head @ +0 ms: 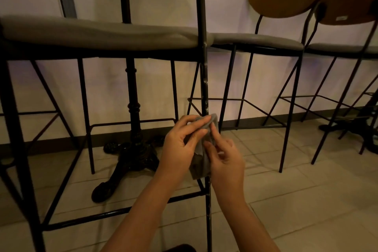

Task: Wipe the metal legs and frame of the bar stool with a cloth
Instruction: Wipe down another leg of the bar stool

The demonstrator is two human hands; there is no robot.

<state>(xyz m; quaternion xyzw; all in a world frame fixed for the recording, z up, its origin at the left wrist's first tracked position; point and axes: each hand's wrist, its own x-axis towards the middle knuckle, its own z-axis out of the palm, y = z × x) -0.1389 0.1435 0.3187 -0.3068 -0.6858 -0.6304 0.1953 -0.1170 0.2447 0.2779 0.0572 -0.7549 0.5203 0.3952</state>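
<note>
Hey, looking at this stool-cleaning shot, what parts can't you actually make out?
Head view only:
- Stool leg: the stretch behind the cloth and both hands is covered; its foot is cut off by the bottom edge.
- Cloth: mostly hidden between the left hand and right hand, so its full shape is unclear.
- Whether the cloth wraps fully round the leg: hidden by the fingers.
- Label on the far chair back: too small to read.

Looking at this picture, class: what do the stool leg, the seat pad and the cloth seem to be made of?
Stool leg: thin metal tube, black paint, seemingly chipped in pale flecks.
Seat pad: grey upholstery, perhaps leatherette, with a soft sheen and a seam.
Cloth: soft grey fabric, creased between both hands.
</note>
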